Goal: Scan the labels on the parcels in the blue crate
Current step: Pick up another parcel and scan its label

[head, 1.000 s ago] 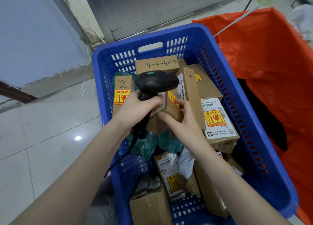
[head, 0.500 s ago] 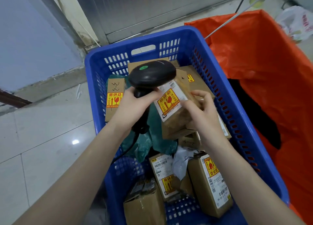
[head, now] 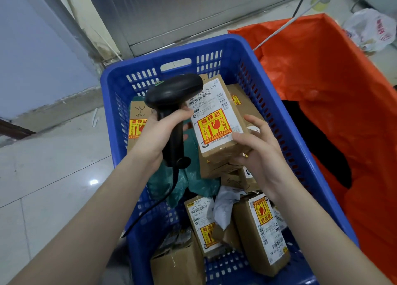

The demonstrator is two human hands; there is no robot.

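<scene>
A blue plastic crate on the floor holds several brown cardboard parcels with white labels and yellow-red fragile stickers. My right hand grips one small parcel from its right side and lifts it above the others, label face up and tilted toward me. My left hand is closed around the handle of a black barcode scanner, whose head sits just left of the parcel's upper label. The scanner's cable hangs down along my left forearm.
An orange sack stands open right beside the crate's right wall. A teal plastic mailer lies in the crate under the scanner. Pale floor tiles spread to the left, a wall and metal door behind. A white plastic bag lies at top right.
My right hand has raised the parcel out of the pile and turned its label upward. The scanner head stays beside it. The view has shifted slightly.
</scene>
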